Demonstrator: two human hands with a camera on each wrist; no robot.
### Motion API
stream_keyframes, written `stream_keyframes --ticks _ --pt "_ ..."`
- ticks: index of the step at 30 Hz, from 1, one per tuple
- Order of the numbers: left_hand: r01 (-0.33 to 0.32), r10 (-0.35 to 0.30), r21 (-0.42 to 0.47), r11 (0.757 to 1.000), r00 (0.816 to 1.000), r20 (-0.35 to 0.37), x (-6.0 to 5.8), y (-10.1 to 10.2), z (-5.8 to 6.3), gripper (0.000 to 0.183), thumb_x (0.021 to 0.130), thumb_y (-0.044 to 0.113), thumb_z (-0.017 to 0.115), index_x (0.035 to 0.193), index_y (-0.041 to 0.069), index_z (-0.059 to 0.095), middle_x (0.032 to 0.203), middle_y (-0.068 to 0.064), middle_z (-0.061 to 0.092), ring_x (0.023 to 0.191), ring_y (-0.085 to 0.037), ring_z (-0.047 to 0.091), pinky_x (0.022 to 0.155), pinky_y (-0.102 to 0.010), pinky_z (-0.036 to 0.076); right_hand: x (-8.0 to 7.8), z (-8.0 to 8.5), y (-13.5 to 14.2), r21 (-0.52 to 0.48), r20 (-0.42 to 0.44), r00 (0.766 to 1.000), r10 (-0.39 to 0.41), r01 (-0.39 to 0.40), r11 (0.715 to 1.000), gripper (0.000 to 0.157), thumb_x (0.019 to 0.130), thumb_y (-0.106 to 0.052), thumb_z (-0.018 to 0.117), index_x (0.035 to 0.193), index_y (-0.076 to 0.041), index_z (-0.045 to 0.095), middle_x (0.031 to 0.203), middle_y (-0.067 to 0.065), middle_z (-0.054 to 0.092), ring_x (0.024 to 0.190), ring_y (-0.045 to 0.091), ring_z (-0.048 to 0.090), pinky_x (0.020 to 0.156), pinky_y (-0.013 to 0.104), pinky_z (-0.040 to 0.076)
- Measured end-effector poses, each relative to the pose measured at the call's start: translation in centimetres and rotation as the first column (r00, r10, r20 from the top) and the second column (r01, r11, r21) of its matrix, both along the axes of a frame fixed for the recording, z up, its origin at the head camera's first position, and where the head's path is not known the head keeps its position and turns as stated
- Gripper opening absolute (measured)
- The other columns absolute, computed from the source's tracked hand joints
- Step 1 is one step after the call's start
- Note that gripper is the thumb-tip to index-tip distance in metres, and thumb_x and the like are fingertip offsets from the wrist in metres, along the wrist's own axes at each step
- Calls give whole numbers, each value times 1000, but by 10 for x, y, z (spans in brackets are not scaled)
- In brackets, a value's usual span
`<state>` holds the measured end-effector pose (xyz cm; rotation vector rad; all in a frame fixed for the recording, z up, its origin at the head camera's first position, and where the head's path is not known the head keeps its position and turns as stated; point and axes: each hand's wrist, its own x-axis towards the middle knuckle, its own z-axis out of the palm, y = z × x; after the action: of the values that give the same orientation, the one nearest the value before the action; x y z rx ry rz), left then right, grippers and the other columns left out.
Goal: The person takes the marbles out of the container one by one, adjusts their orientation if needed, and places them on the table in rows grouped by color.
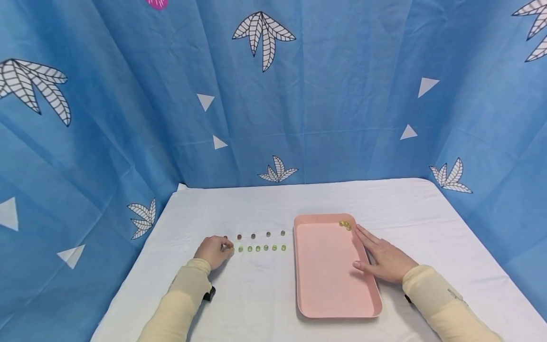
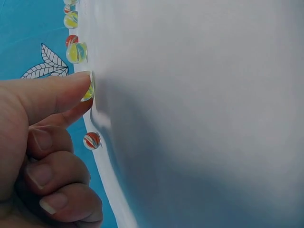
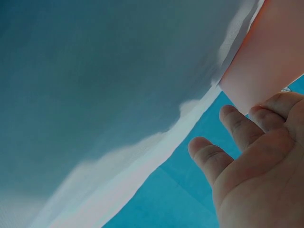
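My left hand [image 1: 215, 250] pinches a clear marble with yellow-green swirls [image 2: 89, 93] between thumb and forefinger, at the left end of a row of similar yellow-green marbles [image 1: 258, 248]. Behind that row runs a second, wider-spaced row of darker marbles [image 1: 253, 236]. A red-and-white striped marble [image 2: 91, 140] sits near my curled fingers in the left wrist view. My right hand [image 1: 386, 259] rests with straight fingers at the right rim of a pink tray [image 1: 329, 285], its thumb reaching over the edge. Several yellow marbles [image 1: 346, 223] lie in the tray's far right corner.
A white cloth [image 1: 248, 294] covers the table under the marbles and tray. Blue curtains with leaf patterns [image 1: 342, 95] hang behind the table and on both sides. The tray's raised wall stands just right of the two rows.
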<state>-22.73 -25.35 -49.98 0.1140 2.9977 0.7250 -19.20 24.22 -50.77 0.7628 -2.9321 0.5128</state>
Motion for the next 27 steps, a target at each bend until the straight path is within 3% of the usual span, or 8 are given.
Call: stream_keyframes --ticks 16,27 --pt "1 -1 2 1000 1000 -20 1 0 -1 12 79 15 79 91 15 76 68 5 53 65 -13 48 63 -31 41 2 0 1 -5 6 1000 1 -1 1000 93 86 -64 57 152 -7 25 156 10 25 131 35 42 101 53 38" --pt "-6 7 25 1000 1000 -21 0 5 10 18 80 16 78 98 12 75 73 2 59 65 -14 48 62 -32 41 1 1 1 2 -2 1000 1 -1 1000 92 87 -63 57 152 -6 26 156 11 26 131 36 43 101 52 38"
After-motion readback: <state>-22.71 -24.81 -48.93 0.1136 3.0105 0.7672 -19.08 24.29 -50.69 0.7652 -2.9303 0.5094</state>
